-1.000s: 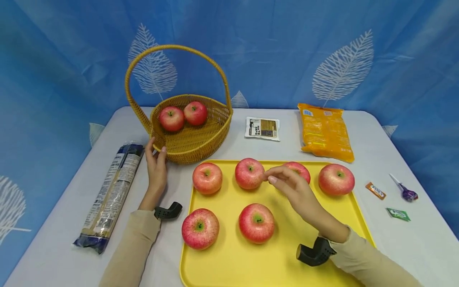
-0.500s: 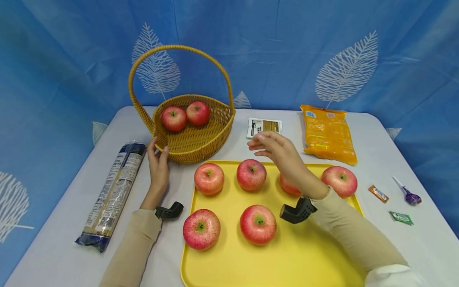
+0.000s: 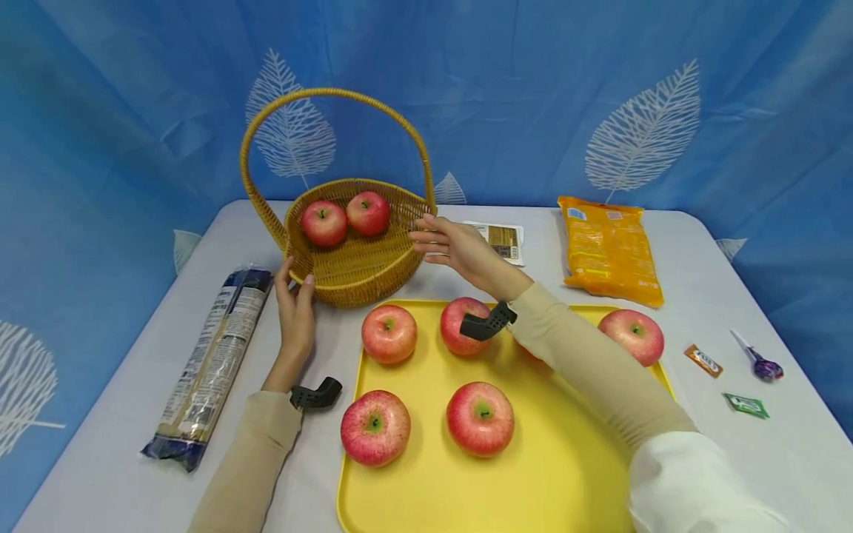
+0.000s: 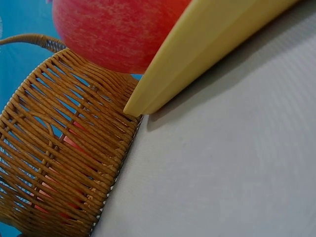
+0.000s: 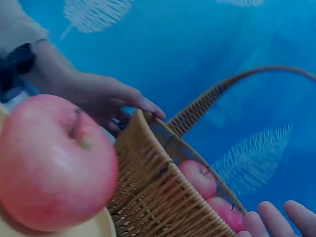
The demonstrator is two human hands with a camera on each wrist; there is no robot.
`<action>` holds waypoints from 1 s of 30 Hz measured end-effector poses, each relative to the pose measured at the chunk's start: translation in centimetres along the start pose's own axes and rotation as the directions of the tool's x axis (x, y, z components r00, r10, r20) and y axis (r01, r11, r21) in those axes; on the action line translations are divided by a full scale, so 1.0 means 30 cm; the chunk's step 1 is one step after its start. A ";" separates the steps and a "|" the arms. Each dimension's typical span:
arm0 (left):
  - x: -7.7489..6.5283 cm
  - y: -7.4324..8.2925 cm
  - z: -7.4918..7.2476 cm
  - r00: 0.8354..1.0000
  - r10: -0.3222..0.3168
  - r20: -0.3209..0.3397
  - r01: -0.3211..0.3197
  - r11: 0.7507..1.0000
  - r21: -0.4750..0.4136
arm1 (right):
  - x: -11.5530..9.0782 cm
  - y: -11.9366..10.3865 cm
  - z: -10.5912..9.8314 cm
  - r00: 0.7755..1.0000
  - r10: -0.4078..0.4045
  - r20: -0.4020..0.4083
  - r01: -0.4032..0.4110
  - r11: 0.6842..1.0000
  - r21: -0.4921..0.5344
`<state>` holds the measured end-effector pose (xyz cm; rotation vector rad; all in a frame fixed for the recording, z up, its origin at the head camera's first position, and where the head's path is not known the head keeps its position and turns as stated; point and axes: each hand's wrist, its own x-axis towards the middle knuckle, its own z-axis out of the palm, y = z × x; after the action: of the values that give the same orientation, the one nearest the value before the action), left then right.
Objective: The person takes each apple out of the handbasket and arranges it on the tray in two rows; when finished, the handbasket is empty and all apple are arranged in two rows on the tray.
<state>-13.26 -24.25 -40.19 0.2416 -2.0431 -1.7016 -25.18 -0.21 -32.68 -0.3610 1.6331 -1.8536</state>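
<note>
A wicker basket (image 3: 363, 292) with a tall arched handle stands at the back left, and two red apples (image 3: 324, 223) lie inside it. My left hand (image 3: 295, 326) holds the basket's near-left rim; in the right wrist view its fingers (image 5: 143, 102) bend over that rim. At the basket's right side is my right hand (image 3: 460, 248), its fingers extended and nothing in them. Whether they touch the wicker I cannot tell. Several apples (image 3: 480, 419) sit on a yellow tray (image 3: 426, 496) in front; one is mostly hidden under my right forearm.
A long clear-and-blue packet (image 3: 213, 363) lies left of my left arm. Behind the tray are a small white pouch (image 3: 504, 243), partly covered by my right hand, and an orange bag (image 3: 611, 252). A lollipop (image 3: 765, 369) and two small wrapped sweets (image 3: 746, 405) lie at the right.
My right hand has moved from above the tray's apples leftward and away from me to the basket's right side, with its fingers extended. The left hand stays on the rim.
</note>
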 end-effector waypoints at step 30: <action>0.000 0.007 -0.001 1.000 -0.024 -0.002 0.024 1.000 0.013 | 0.312 -0.001 0.143 0.960 -0.100 -0.261 0.111 0.994 0.025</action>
<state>-13.20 -24.24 -39.99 0.2733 -2.0583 -1.7018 -29.79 -9.36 -33.69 -0.1968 1.7753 -2.0830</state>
